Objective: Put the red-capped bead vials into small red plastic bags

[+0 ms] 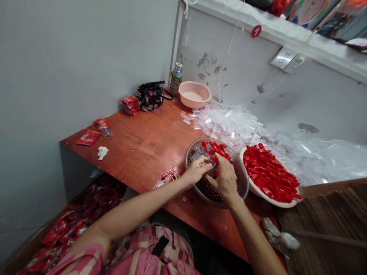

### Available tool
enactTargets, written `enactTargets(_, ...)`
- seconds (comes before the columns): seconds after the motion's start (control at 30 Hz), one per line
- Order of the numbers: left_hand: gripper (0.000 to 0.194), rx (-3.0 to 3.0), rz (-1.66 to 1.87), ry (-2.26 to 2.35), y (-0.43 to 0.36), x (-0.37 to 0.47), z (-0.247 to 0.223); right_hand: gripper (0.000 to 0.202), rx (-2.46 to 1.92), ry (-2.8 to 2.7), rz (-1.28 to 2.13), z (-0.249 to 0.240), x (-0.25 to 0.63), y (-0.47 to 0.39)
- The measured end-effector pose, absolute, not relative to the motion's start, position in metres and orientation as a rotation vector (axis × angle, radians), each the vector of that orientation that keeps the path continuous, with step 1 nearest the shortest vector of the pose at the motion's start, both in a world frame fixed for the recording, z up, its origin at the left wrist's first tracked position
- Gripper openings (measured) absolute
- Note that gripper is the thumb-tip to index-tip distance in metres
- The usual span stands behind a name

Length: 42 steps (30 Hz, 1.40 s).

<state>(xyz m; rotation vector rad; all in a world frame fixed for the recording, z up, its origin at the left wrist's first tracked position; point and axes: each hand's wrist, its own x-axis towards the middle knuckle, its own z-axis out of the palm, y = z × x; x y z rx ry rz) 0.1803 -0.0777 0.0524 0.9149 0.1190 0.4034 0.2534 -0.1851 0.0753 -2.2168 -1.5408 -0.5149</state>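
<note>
Over a metal bowl [244, 187] my left hand [197, 170] pinches a small clear plastic box [211, 165] that looks dark inside. My right hand [226, 178] closes around its other side, fingertips at a red cap [213, 158] on the box's upper end. My fingers partly hide both pieces. Small brown balls [210, 190] fill the lower part of the bowl, with clear boxes [197, 152] and several loose red caps [220, 148] on top. A cream basin [279, 200] heaped with more red caps [268, 173] stands just right of the bowl.
Clear plastic boxes [229, 122] lie piled along the wall. Farther back are a pink basin [195, 93], a bottle [176, 78] and a black bag [150, 95]. Red packets [88, 138] lie at left. Cardboard [329, 225] and a knotted plastic bag [276, 233] sit at right.
</note>
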Motion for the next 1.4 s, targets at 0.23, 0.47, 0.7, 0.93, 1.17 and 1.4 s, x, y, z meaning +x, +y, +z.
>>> enactTargets(0.23,0.035,0.990,0.746,0.331,-0.012,0.165,0.055,0.057,-2.193,-1.384,-0.078,0.099,0.283,-0.197)
enactTargets(0.47,0.025,2.025,0.754,0.908,0.086,0.145,-0.011,0.026,-2.537,-1.763,-0.078,0.086,0.270,-0.176)
enactTargets(0.7,0.030,2.225,0.867,0.836,0.069,0.145,-0.005,0.031,-2.821,-1.806,0.025,0.082,0.278,-0.150)
enactTargets(0.93,0.023,2.026,0.907,0.211,-0.025,0.147,0.059,0.042,-2.180,-1.103,0.201,0.085,0.298,-0.179)
enactTargets(1.17,0.034,1.713,0.593,0.215,-0.080,0.169,0.069,0.051,-1.536,-0.638,0.511,0.082,0.271,-0.203)
enactTargets(1.4,0.029,1.615,0.299,0.193,-0.076,0.172,0.068,0.039,-2.008,-1.664,0.012,0.108,0.280,-0.229)
